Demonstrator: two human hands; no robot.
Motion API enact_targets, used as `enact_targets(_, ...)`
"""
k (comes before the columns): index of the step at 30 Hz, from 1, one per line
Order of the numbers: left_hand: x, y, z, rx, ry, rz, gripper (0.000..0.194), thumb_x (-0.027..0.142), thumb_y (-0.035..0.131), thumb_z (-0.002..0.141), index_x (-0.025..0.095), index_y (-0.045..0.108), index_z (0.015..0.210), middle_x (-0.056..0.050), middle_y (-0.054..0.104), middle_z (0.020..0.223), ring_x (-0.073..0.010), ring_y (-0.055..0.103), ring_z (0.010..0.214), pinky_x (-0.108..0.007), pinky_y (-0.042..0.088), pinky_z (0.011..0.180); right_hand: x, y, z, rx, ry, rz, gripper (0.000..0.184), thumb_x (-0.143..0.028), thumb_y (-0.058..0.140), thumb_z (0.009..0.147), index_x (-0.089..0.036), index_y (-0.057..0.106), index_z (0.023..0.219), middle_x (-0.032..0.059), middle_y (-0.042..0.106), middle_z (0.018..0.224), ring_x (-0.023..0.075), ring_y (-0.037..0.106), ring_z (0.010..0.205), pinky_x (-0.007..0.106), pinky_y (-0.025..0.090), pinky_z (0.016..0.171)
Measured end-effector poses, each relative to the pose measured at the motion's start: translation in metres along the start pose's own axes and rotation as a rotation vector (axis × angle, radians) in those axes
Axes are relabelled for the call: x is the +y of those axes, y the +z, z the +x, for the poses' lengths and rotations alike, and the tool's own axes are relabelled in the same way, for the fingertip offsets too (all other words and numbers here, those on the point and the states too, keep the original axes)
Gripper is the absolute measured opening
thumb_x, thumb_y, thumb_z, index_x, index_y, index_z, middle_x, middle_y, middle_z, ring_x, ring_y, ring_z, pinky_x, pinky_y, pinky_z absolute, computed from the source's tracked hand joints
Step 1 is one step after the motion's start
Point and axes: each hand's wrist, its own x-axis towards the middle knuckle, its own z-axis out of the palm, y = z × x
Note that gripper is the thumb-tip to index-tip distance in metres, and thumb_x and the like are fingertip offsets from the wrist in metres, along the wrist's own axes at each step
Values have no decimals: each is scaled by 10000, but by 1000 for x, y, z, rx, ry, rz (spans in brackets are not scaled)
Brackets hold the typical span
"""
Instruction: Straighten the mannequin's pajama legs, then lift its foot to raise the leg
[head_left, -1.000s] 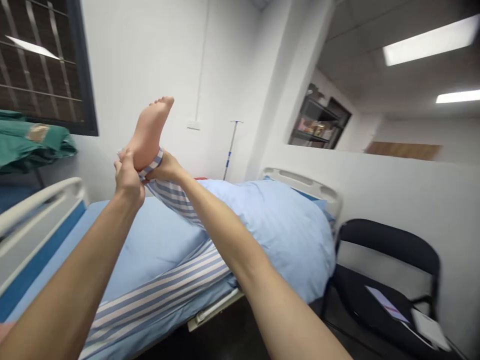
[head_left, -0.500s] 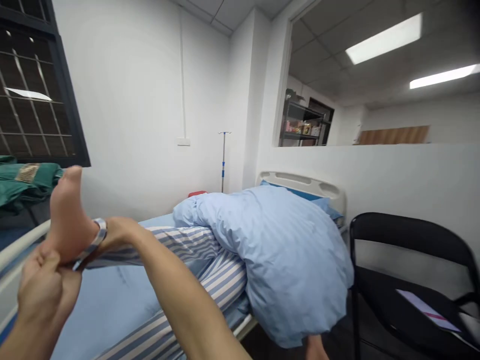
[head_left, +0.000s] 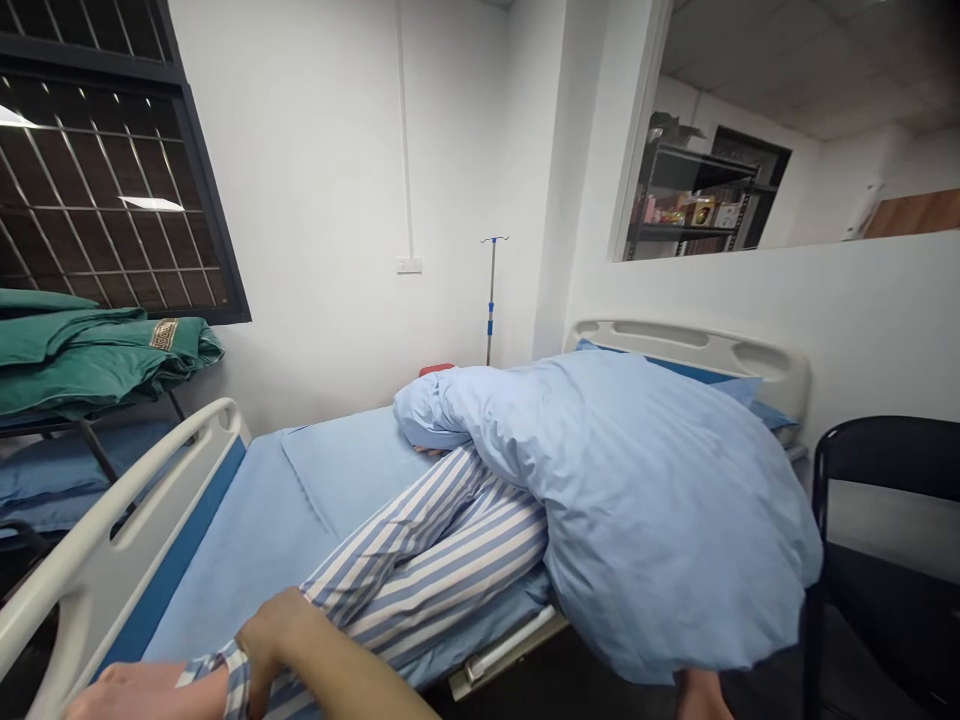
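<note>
My right hand [head_left: 279, 632] reaches in from the bottom and is wrapped round a lower leg near the ankle, over the striped trouser cuff [head_left: 237, 680]. Beyond the cuff, the bare ankle and part of the foot [head_left: 146, 692] show at the lower left edge. Blue-and-white striped trousers [head_left: 450, 560] cover both legs, which lie along the near side of the bed [head_left: 352, 455]. A puffy light blue quilt [head_left: 660, 500] hides the upper body. My left hand is out of sight.
A pale footboard [head_left: 150, 480] rises at left, a headboard [head_left: 697, 350] at the back right. A black folding chair [head_left: 885, 560] stands at right. Green cloth [head_left: 97, 350] lies beyond the footboard. An IV pole [head_left: 491, 300] stands behind the bed. A skin-coloured limb [head_left: 703, 695] hangs below the quilt.
The foot, held up by both hands before, is now lower, down by the bed's near edge. My left hand has left the view. The view has turned left and down.
</note>
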Motion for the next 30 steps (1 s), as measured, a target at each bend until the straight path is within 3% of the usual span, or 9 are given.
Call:
enact_targets(4, -1, -3, -12, 227, 38, 5, 464, 414, 420, 646, 420, 417, 1109, -45, 588, 1063, -372, 509, 1115, -617, 522, 669, 7, 12, -27, 55, -105, 1, 688, -437, 652, 338, -707, 488, 950, -229, 653, 997, 296, 565, 1066, 312, 448, 500)
enact_targets(10, 0, -6, -21, 356, 142, 77, 556, 412, 457, 565, 463, 399, 1116, -44, 564, 1155, -406, 510, 1092, -634, 518, 587, 8, 18, -44, 180, -44, 35, 817, -285, 643, 308, -752, 432, 944, -165, 671, 980, 346, 586, 996, 341, 349, 378)
enact_targets(12, -2, -9, -23, 368, 77, 84, 578, 415, 461, 552, 471, 399, 1124, -33, 559, 1174, -409, 493, 1118, -642, 513, 595, 5, 14, -37, 158, -15, 41, 723, -374, 680, 388, -684, 484, 1013, -135, 661, 1039, 321, 610, 977, 340, 411, 429)
enact_targets(14, -6, -12, -30, 324, -11, 50, 583, 425, 472, 550, 481, 413, 1127, -14, 554, 1196, -398, 464, 1164, -645, 507, 655, 1, 9, -26, 137, -10, 43, 505, -478, 639, 634, -470, 553, 1132, -49, 623, 1122, 267, 610, 978, 342, 493, 575)
enact_targets(16, -11, -16, -44, 254, -74, -6, 564, 444, 489, 558, 489, 442, 1119, 8, 556, 1210, -380, 432, 1209, -639, 494, 735, -2, 4, -11, 105, -6, 41, 359, -417, 541, 831, -247, 562, 1147, 41, 584, 1139, 208, 586, 969, 346, 506, 716)
enact_targets(20, -4, -13, -72, 146, -123, -99, 534, 519, 521, 593, 428, 514, 1118, -1, 597, 1183, -358, 416, 1236, -601, 457, 870, 7, -14, 22, 21, 9, 28, 267, -378, 652, 733, -256, 607, 966, 2, 650, 1009, 190, 625, 871, 285, 509, 634)
enact_targets(25, 68, 44, -69, 75, 52, -276, 466, 501, 581, 673, 324, 541, 1103, -16, 592, 1185, -279, 483, 1168, -467, 455, 925, 38, -81, 41, -3, -7, 23, 460, -447, 727, 521, -294, 601, 936, -35, 693, 954, 215, 646, 855, 225, 458, 520)
enact_targets(28, 128, 103, -62, 7, 269, -272, 392, 407, 575, 746, 327, 489, 1119, 2, 554, 1207, -203, 551, 1041, -391, 504, 821, 56, -147, 18, 193, 1, 127, 521, -455, 732, 519, -242, 619, 981, -41, 697, 881, 176, 634, 765, 193, 436, 560)
enact_targets(30, 163, 149, -62, -5, 356, -195, 369, 391, 538, 785, 283, 460, 1129, -34, 541, 1185, -176, 563, 964, -372, 505, 779, 68, -191, -9, 435, -18, 206, 438, -406, 724, 556, -193, 654, 933, -54, 687, 811, 140, 609, 717, 172, 412, 564)
